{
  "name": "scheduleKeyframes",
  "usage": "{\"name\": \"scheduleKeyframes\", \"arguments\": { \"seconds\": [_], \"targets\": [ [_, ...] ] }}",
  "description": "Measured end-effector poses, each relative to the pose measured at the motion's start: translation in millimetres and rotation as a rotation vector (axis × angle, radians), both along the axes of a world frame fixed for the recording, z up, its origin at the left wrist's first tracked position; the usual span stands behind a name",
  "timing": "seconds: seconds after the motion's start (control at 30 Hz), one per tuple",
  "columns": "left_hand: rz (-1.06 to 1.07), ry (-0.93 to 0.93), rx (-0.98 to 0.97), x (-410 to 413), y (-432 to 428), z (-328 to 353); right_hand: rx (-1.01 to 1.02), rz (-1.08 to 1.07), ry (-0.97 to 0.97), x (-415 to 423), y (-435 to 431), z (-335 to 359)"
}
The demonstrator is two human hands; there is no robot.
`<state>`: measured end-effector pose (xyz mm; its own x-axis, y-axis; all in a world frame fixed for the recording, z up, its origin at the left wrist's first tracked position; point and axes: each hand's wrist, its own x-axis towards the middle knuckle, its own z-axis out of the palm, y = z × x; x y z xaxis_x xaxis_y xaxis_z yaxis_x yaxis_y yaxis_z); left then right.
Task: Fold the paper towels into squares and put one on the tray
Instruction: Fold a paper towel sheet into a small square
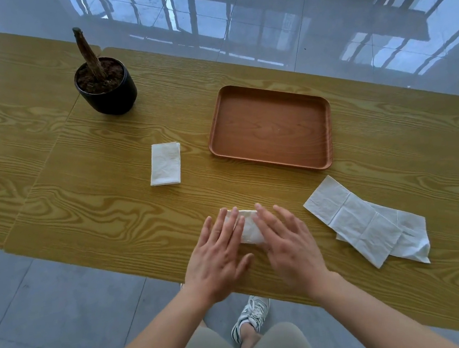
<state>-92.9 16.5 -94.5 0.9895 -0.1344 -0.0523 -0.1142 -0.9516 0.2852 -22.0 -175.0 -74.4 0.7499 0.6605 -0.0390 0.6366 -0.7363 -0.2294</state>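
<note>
The left hand and right hand, each grip apart with fingers straight, press flat on a partly folded paper towel near the counter's front edge, with a folded towel left of the tray and unfolded towels at right.

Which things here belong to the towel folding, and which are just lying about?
In the job: paper towel being pressed, folded paper towel, unfolded paper towels, wooden tray, left hand, right hand.
Lying about: black plant pot with bare stem.
</note>
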Motion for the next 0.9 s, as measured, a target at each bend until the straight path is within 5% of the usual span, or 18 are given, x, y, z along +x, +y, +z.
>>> {"name": "scheduleKeyframes", "arguments": {
  "seconds": [0.3,0.5,0.67,0.9],
  "targets": [
    [-0.060,0.121,0.119,-2.7,5.2,-11.5,-0.256,0.098,0.101,3.0,-1.6,-22.6],
    [-0.048,0.138,0.117,-2.8,8.9,-5.2,-0.231,0.100,0.144,6.2,0.1,-16.3],
    [-0.028,0.139,0.084,-2.7,10.8,-0.6,0.031,-0.054,0.146,18.4,8.4,-1.1],
    [0.417,0.018,-0.233,-8.0,1.9,17.7,-0.040,-0.142,0.148,41.2,31.4,11.5]
  ]
}}
